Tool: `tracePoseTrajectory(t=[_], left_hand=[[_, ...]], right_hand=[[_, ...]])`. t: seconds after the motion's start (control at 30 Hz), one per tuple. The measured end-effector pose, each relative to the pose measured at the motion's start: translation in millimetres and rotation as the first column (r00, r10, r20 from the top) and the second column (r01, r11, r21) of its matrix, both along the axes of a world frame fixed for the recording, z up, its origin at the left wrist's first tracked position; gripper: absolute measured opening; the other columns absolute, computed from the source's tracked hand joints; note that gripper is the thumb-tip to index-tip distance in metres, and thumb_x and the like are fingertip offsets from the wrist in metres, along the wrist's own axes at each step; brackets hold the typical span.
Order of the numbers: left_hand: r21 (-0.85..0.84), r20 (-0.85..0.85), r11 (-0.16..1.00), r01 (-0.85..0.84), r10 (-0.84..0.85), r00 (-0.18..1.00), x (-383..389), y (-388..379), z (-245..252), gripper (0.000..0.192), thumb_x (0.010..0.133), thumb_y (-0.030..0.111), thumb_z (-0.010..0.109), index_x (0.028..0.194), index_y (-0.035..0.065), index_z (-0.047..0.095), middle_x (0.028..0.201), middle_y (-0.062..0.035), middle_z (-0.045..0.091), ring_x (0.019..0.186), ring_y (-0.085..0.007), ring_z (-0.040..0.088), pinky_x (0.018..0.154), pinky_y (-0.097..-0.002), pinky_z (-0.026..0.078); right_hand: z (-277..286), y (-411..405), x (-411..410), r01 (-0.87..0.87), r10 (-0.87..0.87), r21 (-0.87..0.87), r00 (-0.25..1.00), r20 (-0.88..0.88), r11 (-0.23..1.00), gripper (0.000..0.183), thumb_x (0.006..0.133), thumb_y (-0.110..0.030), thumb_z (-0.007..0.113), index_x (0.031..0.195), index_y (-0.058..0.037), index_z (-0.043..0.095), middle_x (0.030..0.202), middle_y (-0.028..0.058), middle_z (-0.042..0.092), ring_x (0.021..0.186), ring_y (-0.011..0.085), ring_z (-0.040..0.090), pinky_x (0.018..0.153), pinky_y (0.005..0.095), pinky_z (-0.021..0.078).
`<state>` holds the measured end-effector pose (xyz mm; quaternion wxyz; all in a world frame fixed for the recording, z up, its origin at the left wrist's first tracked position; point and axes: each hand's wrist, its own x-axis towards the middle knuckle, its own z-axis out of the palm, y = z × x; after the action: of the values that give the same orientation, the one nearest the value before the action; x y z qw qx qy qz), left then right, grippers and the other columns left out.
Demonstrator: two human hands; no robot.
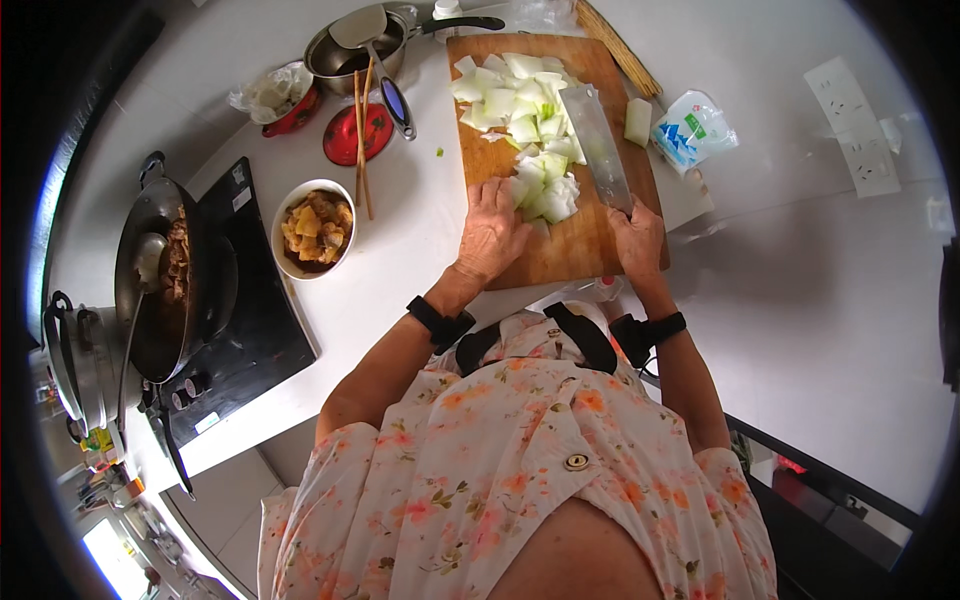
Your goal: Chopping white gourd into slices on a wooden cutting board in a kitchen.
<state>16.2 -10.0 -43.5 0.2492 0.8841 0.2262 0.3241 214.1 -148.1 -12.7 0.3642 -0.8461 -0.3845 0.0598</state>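
A wooden cutting board (577,259) lies before me, with a heap of sliced pale green vegetable pieces (517,101), perhaps winter melon, spread over its far and middle part. My right hand (637,236) grips the handle of a cleaver (598,146), whose broad blade lies along the right side of the heap, pointing away from me. At the left edge of the board my left hand (491,232) rests with bent fingers against the nearest slices (551,191). Its fingertips are partly hidden, so whether it pinches a slice is unclear.
Left of the board stand a bowl of cooked food (315,229), chopsticks (362,142) on a red lid (345,139), and a saucepan (322,56) with a spatula. A wok (161,300) sits on the cooktop (262,300). A vegetable chunk (638,122) and plastic packet (694,131) lie right.
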Motion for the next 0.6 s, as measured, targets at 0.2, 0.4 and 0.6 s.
tracePoseTrajectory(t=[0.2,0.4,0.6], left_hand=[[0.166,-0.005,0.986,0.033,-0.033,0.999,20.5,9.1,-2.5,0.035,0.070,0.006,0.066,0.100,-0.0084,0.057,0.100,-0.0254,0.054,0.094,-0.0402,0.051,0.083,-0.0471,0.046],[0.278,-0.172,0.960,0.042,0.006,0.985,48.5,36.8,-6.7,0.020,0.072,0.006,0.059,0.087,-0.0064,0.057,0.090,-0.0248,0.056,0.088,-0.0402,0.054,0.082,-0.0466,0.047],[0.294,-0.161,0.955,-0.029,0.079,0.984,80.5,60.1,-4.3,0.028,0.069,0.005,0.065,0.092,-0.0085,0.057,0.096,-0.0281,0.057,0.095,-0.0423,0.054,0.089,-0.0462,0.046]], right_hand=[[3.8,1.4,-1.8,0.042,-0.035,-0.093,0.997,0.072,0.995,0.020,0.085,-0.019,0.060,0.097,-0.0031,0.066,0.078,0.0236,0.065,0.076,0.0446,0.064,0.070,0.0512,0.0505],[5.5,4.3,-12.2,0.063,-0.025,-0.225,0.986,0.167,0.972,0.019,0.086,-0.017,0.059,0.100,-0.0063,0.065,0.079,0.0228,0.066,0.077,0.0430,0.065,0.071,0.0523,0.0516],[8.2,4.2,-10.2,0.092,-0.056,-0.220,0.985,0.165,0.971,0.017,0.086,-0.017,0.058,0.098,-0.0067,0.064,0.081,0.0213,0.067,0.079,0.0422,0.065,0.071,0.0519,0.0516]])
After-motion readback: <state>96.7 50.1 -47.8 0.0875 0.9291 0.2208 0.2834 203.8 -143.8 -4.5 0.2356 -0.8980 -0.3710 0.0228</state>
